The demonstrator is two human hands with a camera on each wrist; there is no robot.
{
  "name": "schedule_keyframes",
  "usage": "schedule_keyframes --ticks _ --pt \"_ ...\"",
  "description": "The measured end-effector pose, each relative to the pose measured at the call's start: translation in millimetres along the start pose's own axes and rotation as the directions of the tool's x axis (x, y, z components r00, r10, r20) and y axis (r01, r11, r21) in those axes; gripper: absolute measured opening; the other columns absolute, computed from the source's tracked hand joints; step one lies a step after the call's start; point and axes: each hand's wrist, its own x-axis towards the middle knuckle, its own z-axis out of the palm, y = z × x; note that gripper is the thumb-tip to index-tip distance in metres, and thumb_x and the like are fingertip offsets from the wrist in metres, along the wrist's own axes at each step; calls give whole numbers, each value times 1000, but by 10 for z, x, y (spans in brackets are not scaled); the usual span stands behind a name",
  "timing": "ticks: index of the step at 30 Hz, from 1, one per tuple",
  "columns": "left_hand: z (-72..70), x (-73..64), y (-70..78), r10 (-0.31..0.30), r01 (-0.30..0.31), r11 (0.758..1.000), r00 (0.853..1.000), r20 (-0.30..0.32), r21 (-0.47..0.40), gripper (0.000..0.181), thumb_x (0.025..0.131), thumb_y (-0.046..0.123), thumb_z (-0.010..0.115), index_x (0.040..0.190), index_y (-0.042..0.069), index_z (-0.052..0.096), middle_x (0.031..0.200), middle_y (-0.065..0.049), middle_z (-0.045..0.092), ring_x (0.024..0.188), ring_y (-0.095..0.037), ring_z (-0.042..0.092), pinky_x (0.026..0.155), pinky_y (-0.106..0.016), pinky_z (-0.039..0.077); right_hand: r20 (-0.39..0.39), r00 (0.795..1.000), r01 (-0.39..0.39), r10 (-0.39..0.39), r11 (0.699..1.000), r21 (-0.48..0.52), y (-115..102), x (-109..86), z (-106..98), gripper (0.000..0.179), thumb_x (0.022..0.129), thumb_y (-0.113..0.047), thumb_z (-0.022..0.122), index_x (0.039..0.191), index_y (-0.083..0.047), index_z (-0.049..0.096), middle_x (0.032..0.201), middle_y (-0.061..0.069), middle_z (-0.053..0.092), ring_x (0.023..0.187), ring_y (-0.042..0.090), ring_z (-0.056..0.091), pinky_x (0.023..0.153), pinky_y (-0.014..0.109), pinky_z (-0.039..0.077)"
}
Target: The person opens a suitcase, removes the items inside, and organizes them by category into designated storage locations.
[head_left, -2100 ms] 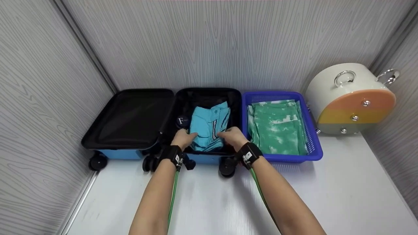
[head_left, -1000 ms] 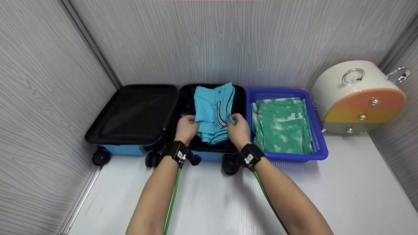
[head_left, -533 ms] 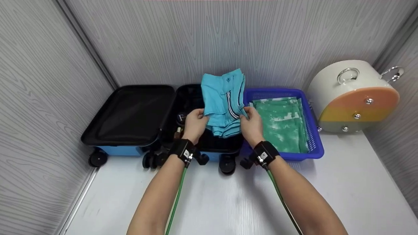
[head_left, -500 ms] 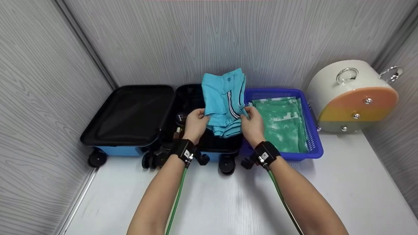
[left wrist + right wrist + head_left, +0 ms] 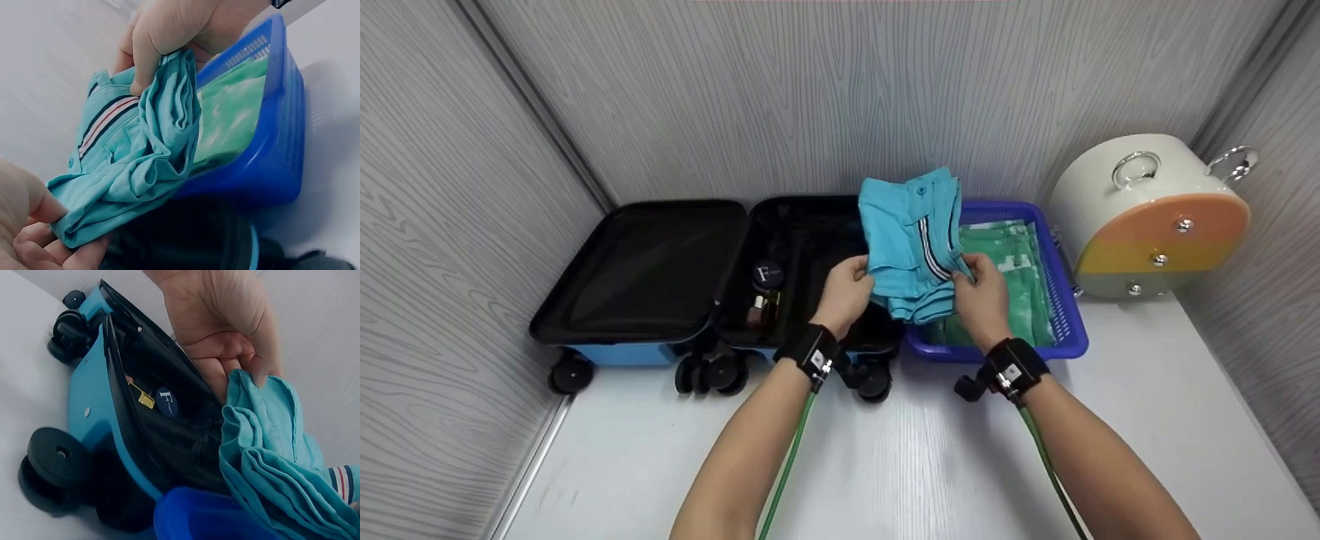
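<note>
While the left hand (image 5: 844, 296) and right hand (image 5: 986, 304) each pinch one edge of the folded blue shorts (image 5: 896, 240), held up over the left side of the basket (image 5: 1069, 348), the loose lower layers could sag and unfold if either hand let its side slip

Two hands (image 5: 842, 294) and two wristbands (image 5: 812, 354) show, with one turquoise garment (image 5: 901, 236) and one suitcase (image 5: 660, 274). There is one blue basket (image 5: 1060, 300) and three silver knobs (image 5: 1160, 260).
</note>
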Motion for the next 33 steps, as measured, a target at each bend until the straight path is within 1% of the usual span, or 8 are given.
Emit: schedule_keyframes --ticks 4,10,13,22,27,30,32,33 --pt "206 13 16 -13 12 1000 999 38 21 51 102 -4 42 152 -3 42 154 -17 46 142 -24 43 110 -30 41 -12 1000 4 -5 1000 -18 107 -24 -203 33 107 -12 53 138 0 55 146 14 56 131 25 52 96 38 45" --pt "495 -1 5 -18 11 998 995 102 67 53 102 -3 42 155 -3 38 158 -17 41 145 -26 39 114 -34 37 -45 999 -2 0 998 -58 258 -60 -494 34 106 -10 53 138 3 54 146 17 55 137 26 47 105 41 42" --pt "609 -14 -29 -21 10 997 990 141 77 54 102 -2 41 156 -3 35 159 -17 39 146 -26 37 114 -35 37 -58 998 -16 11 996 -86 327 -75 -613 33 106 -10 54 137 2 55 141 16 58 128 25 52 99 38 44" --pt "839 5 -105 -52 47 998 976 209 30 52 103 -10 36 153 0 43 147 -18 53 131 -27 56 102 -30 49 -105 994 -56 35 978 -203 559 -90 -819 31 104 -10 56 133 1 60 131 17 65 109 28 56 91 39 41" --pt "877 -15 -98 -84 72 996 967 242 61 49 107 -4 36 156 3 41 151 -15 51 134 -26 53 104 -28 47 -61 997 -58 45 969 -239 611 -51 -828 32 104 -8 54 134 1 59 126 18 64 99 29 53 81 37 39" --pt "882 -25 -81 -71 54 996 968 240 77 49 108 -1 35 156 3 40 152 -14 50 134 -25 53 106 -30 46 -17 999 -51 49 968 -244 599 -12 -866 31 104 -8 54 134 2 58 126 21 63 104 30 54 84 39 42" --pt "881 -27 -69 -59 27 991 969 240 134 50 108 3 35 158 6 39 155 -12 47 104 -18 67 87 -27 54 24 998 -50 59 958 -283 589 9 -919 32 104 -8 54 133 5 56 128 24 61 110 34 55 91 45 44" --pt "879 -32 -65 -44 1 985 968 248 173 50 109 5 35 158 7 38 156 -11 46 102 -16 66 80 -26 53 46 996 -52 70 948 -315 588 17 -948 33 104 -10 53 133 6 55 129 25 60 114 36 55 94 49 44"
